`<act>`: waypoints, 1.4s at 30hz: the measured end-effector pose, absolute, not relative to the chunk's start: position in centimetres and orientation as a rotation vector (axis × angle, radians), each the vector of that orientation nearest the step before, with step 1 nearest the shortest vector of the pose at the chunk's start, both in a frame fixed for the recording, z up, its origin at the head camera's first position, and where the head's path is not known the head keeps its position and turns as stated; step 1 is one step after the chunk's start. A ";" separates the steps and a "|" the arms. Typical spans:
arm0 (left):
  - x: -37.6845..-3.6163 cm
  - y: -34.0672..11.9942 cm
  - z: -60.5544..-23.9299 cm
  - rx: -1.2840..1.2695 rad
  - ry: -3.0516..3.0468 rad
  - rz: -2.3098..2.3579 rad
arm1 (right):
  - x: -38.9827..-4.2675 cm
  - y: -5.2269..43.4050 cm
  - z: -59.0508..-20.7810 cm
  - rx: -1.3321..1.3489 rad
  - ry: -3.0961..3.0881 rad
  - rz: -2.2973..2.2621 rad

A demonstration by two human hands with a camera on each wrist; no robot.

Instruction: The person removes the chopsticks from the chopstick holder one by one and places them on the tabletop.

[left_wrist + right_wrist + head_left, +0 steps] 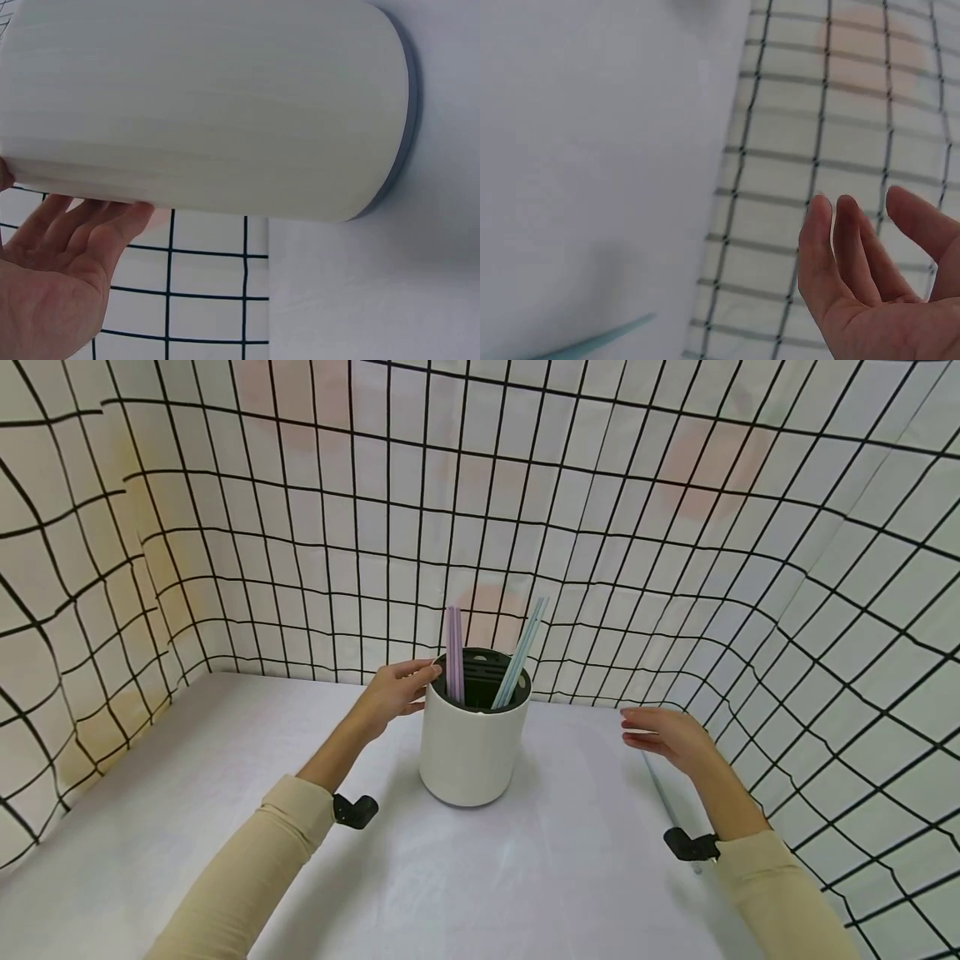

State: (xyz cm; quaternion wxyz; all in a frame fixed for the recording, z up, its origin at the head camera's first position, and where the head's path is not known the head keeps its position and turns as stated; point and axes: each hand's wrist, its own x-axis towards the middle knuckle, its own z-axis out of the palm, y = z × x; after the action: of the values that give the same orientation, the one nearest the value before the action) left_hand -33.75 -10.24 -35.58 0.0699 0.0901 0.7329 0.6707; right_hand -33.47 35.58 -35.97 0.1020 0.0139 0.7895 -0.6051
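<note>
Touching the white cup (472, 756): the left hand (392, 695), with loosely bent fingers, rested against the side of the wall near the rim and was not wrapped round it.
Cup's place: it stood upright on the white table (480, 885), toward the back and between the 2 hands, well apart from the right.
Cup's top: a black insert (483, 670) filled the mouth, with slots and an opening.
Purple sticks (455, 652): they stood nearly upright in the cup, on its left side.
Blue sticks (522, 652): they leaned to the right inside the cup, their upper ends above the rim.
Right hand (670, 739): it was empty, fingers relaxed and apart from the thumb, in the air near the table's back right.
Loose blue stick (666, 797): 1 lay on the table at the right, partly hidden under the right wrist.
Wrists: each bore 1 black camera (356, 811) beside a beige sleeve (247, 868).
Black wire grid (390, 438): it rose behind the table and along 2 sides, before a pale backdrop (697, 468) with faint pink patches.
</note>
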 end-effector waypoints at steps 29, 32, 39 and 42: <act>-33.7 -10.0 -35.9 0.257 2.192 2.040 | -32.0 18.9 -28.3 -0.281 2.288 -1.951; -33.8 -10.0 -35.9 0.259 2.196 2.036 | -32.2 18.4 -28.4 -0.272 2.300 -1.945; -33.9 -10.1 -35.9 0.260 2.193 2.046 | -32.8 17.8 -28.9 -0.251 2.338 -1.940; -33.8 -10.1 -35.9 0.262 2.197 2.046 | -32.8 17.8 -29.0 -0.251 2.357 -1.924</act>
State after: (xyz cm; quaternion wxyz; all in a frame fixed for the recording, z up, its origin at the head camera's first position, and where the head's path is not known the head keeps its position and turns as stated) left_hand -33.82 -10.08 -35.87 0.0639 0.0866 0.7275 0.6776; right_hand -32.85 17.79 -29.04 0.0442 -0.0820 0.7712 -0.6297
